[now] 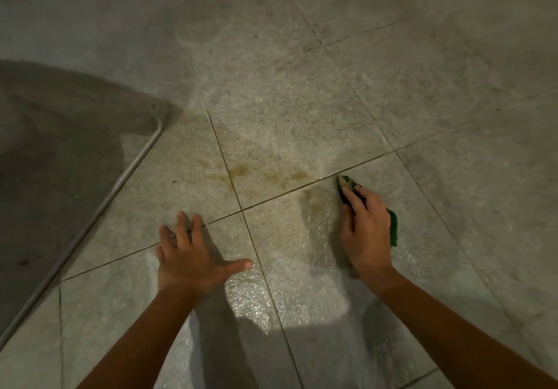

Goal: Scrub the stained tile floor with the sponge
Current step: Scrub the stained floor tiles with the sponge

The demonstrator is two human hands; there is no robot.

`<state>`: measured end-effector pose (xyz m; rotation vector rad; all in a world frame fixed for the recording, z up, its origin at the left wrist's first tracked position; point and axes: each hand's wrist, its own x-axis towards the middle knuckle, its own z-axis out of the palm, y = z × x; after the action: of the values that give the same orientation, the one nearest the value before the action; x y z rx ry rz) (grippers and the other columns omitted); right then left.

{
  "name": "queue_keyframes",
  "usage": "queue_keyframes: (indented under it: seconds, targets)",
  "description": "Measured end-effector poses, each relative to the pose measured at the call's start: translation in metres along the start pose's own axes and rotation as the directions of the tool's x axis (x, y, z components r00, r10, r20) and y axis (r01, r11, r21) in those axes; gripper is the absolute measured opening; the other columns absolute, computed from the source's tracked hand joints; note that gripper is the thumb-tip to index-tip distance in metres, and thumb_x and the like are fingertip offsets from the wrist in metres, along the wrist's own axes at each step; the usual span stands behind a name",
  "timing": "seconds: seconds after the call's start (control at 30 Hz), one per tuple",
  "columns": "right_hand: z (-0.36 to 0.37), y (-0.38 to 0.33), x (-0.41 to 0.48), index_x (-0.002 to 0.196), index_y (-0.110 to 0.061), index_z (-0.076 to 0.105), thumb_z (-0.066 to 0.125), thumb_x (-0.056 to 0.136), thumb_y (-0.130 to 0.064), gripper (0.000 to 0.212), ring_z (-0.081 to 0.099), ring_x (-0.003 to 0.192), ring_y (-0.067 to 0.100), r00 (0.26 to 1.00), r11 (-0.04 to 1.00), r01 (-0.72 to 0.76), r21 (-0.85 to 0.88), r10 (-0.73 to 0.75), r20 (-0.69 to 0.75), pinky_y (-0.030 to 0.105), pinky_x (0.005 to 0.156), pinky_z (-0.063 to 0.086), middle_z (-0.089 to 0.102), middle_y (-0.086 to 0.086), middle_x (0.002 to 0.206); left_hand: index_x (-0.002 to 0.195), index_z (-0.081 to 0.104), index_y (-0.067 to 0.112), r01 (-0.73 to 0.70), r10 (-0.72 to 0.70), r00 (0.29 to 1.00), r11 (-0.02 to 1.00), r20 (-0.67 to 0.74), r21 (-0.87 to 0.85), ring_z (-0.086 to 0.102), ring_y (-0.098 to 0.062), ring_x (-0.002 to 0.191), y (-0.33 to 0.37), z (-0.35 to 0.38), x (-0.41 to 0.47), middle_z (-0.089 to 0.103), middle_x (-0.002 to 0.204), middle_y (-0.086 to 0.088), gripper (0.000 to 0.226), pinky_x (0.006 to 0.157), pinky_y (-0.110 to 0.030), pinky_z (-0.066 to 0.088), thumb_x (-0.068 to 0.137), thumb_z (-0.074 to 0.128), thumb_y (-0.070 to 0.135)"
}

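Head view: the tile floor [302,101] fills the frame, grey tiles with dark joint lines.
Stain: brown-yellow marks [241,171] lie across a joint line near the middle of the floor, a little beyond the two hands.
Sponge: the green sponge [393,230] lies on the floor just right of the stain, mostly covered by the right hand.
Right hand: the right hand [367,231] has its fingers curled over the sponge and holds it down on the tile.
Left hand: the left hand [187,255] lies palm down on the floor with fingers spread wide, holding nothing.
Wet patch: a shiny area [256,301] lies between the forearms.
Left edge: a metal strip [120,181] runs diagonally, with a darker grey surface [60,147] behind it, apart from the left hand.
Far and right sides: more grey tiles.
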<state>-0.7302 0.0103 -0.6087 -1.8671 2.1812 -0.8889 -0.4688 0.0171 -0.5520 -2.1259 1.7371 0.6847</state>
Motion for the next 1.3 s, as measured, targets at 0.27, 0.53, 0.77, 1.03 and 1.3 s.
queue_keyframes:
  seconds: [0.27,0.53,0.77,1.03,1.3]
  targets:
    - [0.026,-0.036,0.038,0.115,-0.002,0.062,0.036,0.089,-0.019,0.042,0.056,0.1,0.038,0.991,0.997,-0.076,0.022,0.073,0.108,0.049,0.084,0.048,0.059,0.02,0.11,0.147,-0.019,0.011,0.042,-0.05,0.996,0.993,0.076,0.106,-0.018,-0.041,0.141,0.005,-0.01,-0.002,-0.024,0.155,-0.014,0.141,0.118,-0.051,0.006,0.04,0.025,0.091]
    - [0.023,-0.047,0.04,0.126,-0.001,0.054,0.043,0.09,-0.023,0.044,0.05,0.115,0.04,0.898,0.977,0.21,0.03,-0.205,0.39,0.05,0.098,0.04,0.054,0.022,0.123,0.149,-0.013,0.01,0.041,-0.05,0.992,0.996,0.118,0.077,-0.012,-0.044,0.142,0.009,-0.018,0.001,-0.019,0.157,-0.013,0.137,0.117,-0.053,0.012,0.054,0.049,0.088]
    - [-0.008,-0.023,0.047,0.146,-0.015,0.026,0.038,0.099,-0.032,0.052,0.018,0.14,0.024,0.761,0.959,0.282,-0.016,-0.214,0.612,0.035,0.114,0.013,0.025,0.006,0.151,0.15,-0.004,0.008,0.028,-0.044,0.991,0.991,0.124,0.129,-0.002,-0.044,0.142,0.008,-0.021,0.005,-0.012,0.157,-0.013,0.135,0.115,-0.051,0.022,0.056,0.052,0.088]
    - [-0.008,-0.033,0.016,0.146,-0.009,0.022,0.032,0.101,-0.022,0.049,0.008,0.141,0.031,0.893,0.955,-0.262,-0.142,0.296,0.341,0.038,0.115,0.003,0.018,0.015,0.152,0.149,-0.009,0.009,0.046,-0.057,0.989,0.996,0.14,0.079,-0.012,-0.047,0.141,0.007,-0.017,0.006,-0.018,0.156,-0.014,0.135,0.114,-0.055,0.012,0.057,0.052,0.087]
    - [-0.004,-0.047,0.013,0.148,-0.012,0.013,0.025,0.102,-0.026,0.05,-0.004,0.143,0.027,0.846,0.984,-0.057,-0.168,0.137,0.514,0.031,0.113,-0.005,0.006,0.01,0.156,0.149,-0.01,0.007,0.057,-0.066,0.986,0.996,0.155,0.062,-0.016,-0.046,0.14,0.007,-0.015,0.007,-0.021,0.156,-0.015,0.137,0.114,-0.055,0.007,0.057,0.054,0.086]
